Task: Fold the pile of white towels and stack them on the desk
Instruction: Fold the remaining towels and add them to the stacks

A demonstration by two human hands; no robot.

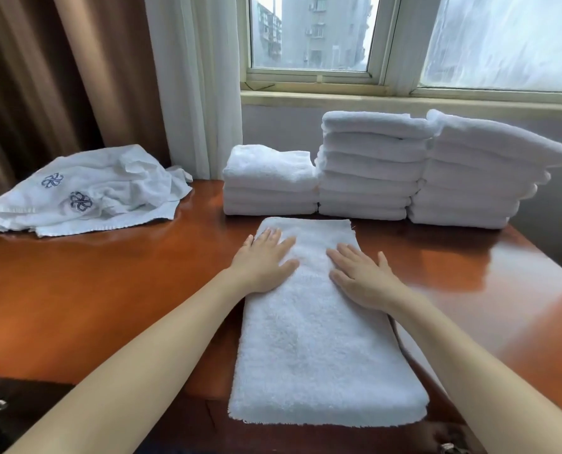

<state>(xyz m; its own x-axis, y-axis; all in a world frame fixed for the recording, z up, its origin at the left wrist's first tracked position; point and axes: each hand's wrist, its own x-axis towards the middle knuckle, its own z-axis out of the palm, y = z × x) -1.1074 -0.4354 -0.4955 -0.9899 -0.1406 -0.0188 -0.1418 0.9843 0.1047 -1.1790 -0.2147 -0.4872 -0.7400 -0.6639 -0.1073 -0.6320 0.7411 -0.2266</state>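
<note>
A glossy reddish-brown wooden desk (109,290) sits under a window with brown curtains, three stacks of folded white terry towels (371,168) lined up along its far edge and a crumpled heap of unfolded white cloths with blue emblems (83,191) waiting at the far left. Front and centre lies a long white fluffy towel folded into a narrow strip (315,329), its near end overhanging the desk edge, and it looks like the smoothing step, with the next move probably a fold end to end before it joins a stack. Left hand (263,260) and right hand (361,276) both press flat on the strip's far half, fingers (273,239) straight and spread, gripping nothing.
</note>
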